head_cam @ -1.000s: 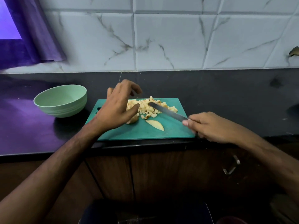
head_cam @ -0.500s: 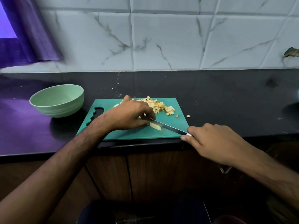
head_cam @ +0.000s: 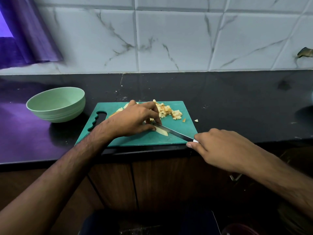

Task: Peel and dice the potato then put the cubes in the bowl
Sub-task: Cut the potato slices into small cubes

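Note:
A green cutting board (head_cam: 179, 138) lies on the black counter. A pile of potato cubes (head_cam: 169, 111) sits at its far side. My left hand (head_cam: 133, 120) rests on the board with curled fingers and holds down a pale potato slice (head_cam: 162, 131). A knife (head_cam: 174, 132) lies across that slice, its blade pointing at my left fingers. My right hand (head_cam: 220, 146) grips the knife's handle at the board's near right corner. A pale green bowl (head_cam: 56, 104) stands to the left of the board and looks empty.
One loose cube (head_cam: 196, 120) lies on the black counter (head_cam: 237, 102) just off the board's right edge. A tiled wall (head_cam: 169, 39) backs the counter, with a purple curtain (head_cam: 28, 34) at the far left. Wooden cabinet doors (head_cam: 152, 184) sit below.
My left hand came down from the cube pile onto the potato slice near the board's front. The knife swung down from the pile and now lies across that slice.

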`<state>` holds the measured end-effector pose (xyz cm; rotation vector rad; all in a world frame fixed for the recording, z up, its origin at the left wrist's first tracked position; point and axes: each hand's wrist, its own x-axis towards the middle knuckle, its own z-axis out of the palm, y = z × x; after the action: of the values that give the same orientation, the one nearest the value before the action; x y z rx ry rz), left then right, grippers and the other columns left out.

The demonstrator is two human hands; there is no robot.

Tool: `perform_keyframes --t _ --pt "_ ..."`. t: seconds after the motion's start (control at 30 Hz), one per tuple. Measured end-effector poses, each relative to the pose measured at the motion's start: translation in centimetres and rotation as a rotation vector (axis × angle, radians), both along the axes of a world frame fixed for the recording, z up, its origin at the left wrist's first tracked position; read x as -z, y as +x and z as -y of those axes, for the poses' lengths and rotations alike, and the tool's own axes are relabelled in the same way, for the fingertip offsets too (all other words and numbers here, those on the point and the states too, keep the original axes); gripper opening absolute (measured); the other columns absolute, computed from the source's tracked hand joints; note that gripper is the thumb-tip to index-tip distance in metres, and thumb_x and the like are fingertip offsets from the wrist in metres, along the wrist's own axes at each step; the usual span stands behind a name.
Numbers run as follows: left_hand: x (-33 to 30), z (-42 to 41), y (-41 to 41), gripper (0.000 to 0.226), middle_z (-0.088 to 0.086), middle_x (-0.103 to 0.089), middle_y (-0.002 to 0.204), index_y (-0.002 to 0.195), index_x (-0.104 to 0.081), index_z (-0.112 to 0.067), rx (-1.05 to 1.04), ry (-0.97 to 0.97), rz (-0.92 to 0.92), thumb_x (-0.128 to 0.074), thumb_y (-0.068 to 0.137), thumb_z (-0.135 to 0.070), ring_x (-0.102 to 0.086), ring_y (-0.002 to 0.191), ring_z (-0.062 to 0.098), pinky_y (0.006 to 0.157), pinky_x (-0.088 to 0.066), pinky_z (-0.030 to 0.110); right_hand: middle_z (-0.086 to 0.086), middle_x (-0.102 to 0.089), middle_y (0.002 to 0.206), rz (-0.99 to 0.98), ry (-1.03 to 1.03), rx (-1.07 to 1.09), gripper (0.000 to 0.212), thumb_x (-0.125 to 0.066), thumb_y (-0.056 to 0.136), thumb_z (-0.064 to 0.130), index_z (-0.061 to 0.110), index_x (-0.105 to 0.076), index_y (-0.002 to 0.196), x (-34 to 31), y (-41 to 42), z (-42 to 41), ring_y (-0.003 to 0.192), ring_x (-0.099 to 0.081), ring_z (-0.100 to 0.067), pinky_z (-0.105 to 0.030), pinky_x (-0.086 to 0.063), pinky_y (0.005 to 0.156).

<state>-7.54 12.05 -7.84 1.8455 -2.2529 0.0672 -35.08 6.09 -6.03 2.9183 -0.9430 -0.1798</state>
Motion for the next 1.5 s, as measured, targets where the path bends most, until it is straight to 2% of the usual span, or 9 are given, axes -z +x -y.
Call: perform_keyframes --t 0.2,0.4,0.5,0.63,0.73,0.87,1.03,1.27,1.5 --pt "-0.2 -0.1 -0.2 0.020 -0.016 -0.052 0.123 0.113 -0.070 -0.041 -0.007 -0.032 0.097 -0.070 0.093 -0.040 -0.050 0.093 -0.003 0.083 -0.027 0.034 0.008 -0.058 0.090 -0.084 0.041 -0.043 0.043 -0.027 0.106 0.058 0.026 -0.052 0.095 -0.1 2.2 0.7 0.068 -0.057 -0.010 -0.023 -0.044 0.056" --pt "-0.5 -0.3 -0.7 0.023 -0.016 -0.047 0.131 0.116 -0.069 -0.043 -0.038 -0.040 0.171 -0.067 0.093 -0.045 -0.044 0.085 -0.004 0.087 -0.030 0.034 0.005 -0.058 0.080 -0.065 -0.006 -0.058 0.047 -0.024 0.106 0.059 0.026 -0.050 0.086 -0.2 0.5 0.3 0.064 -0.056 -0.010 -0.025 -0.043 0.056" --pt "-0.5 -0.4 -0.8 0.024 -0.017 -0.046 0.131 0.117 -0.068 -0.044 -0.054 -0.044 0.175 -0.067 0.093 -0.046 -0.047 0.084 -0.005 0.088 -0.029 0.034 0.005 -0.052 0.075 -0.088 -0.008 -0.023 0.046 -0.023 0.106 0.058 0.026 -0.045 0.081 -0.8 -1.6 -0.4 0.063 -0.052 -0.010 -0.029 -0.047 0.064" --pt "-0.5 -0.8 -1.1 0.022 -0.018 -0.055 0.120 0.117 -0.068 -0.043 -0.073 -0.074 0.166 -0.066 0.095 -0.045 -0.055 0.107 0.003 0.091 -0.032 0.040 0.004 -0.053 0.074 -0.112 -0.022 0.028 0.048 -0.020 0.105 0.060 0.025 -0.045 0.082 -1.1 -3.6 -1.2 0.063 -0.052 -0.011 -0.031 -0.050 0.070" --pt "0.0 -1.0 -1.6 0.019 -0.018 -0.061 0.104 0.117 -0.068 -0.041 -0.115 -0.097 0.165 -0.062 0.098 -0.042 -0.055 0.107 0.004 0.087 -0.031 0.040 0.005 -0.053 0.074 -0.084 -0.023 0.048 0.047 -0.021 0.105 0.059 0.026 -0.044 0.081 -1.2 -3.6 -1.3 0.062 -0.051 -0.009 -0.031 -0.046 0.066" --pt "0.6 -1.3 -2.1 0.018 -0.018 -0.062 0.096 0.113 -0.068 -0.038 -0.164 -0.149 0.129 -0.062 0.096 -0.042 -0.056 0.105 0.005 0.082 -0.027 0.038 0.008 -0.051 0.075 -0.045 -0.021 0.105 0.045 -0.023 0.105 0.060 0.029 -0.039 0.076 -1.1 -3.5 -0.6 0.066 -0.048 -0.005 -0.032 -0.043 0.066" --pt "0.8 -1.3 -2.9 0.016 -0.015 -0.061 0.089 0.106 -0.068 -0.033 -0.247 -0.164 0.044 -0.062 0.094 -0.041 -0.057 0.098 0.008 0.076 -0.020 0.036 0.009 -0.054 0.080 -0.002 -0.020 0.152 0.046 -0.024 0.104 0.062 0.030 -0.044 0.077 -0.7 -3.4 0.3 0.073 -0.054 -0.009 -0.033 -0.043 0.064" --pt "1.1 -1.3 -3.5 0.014 -0.015 -0.062 0.088 0.102 -0.067 -0.030 -0.323 -0.174 -0.049 -0.063 0.092 -0.040 -0.056 0.091 0.008 0.081 -0.024 0.036 0.007 -0.056 0.079 0.134 0.114 0.228 0.047 -0.023 0.106 0.058 0.027 -0.045 0.078 -0.8 -2.6 -1.0 0.073 -0.055 -0.008 -0.035 -0.049 0.070" --pt "1.4 -1.1 -3.6 0.011 -0.016 -0.062 0.082 0.096 -0.067 -0.031 -0.365 -0.184 -0.150 -0.068 0.089 -0.039 -0.056 0.085 0.003 0.083 -0.024 0.035 0.007 -0.055 0.079 0.156 0.175 0.212 0.045 -0.024 0.107 0.056 0.027 -0.044 0.078 -0.2 -1.4 -2.2 0.070 -0.053 -0.008 -0.031 -0.042 0.062"
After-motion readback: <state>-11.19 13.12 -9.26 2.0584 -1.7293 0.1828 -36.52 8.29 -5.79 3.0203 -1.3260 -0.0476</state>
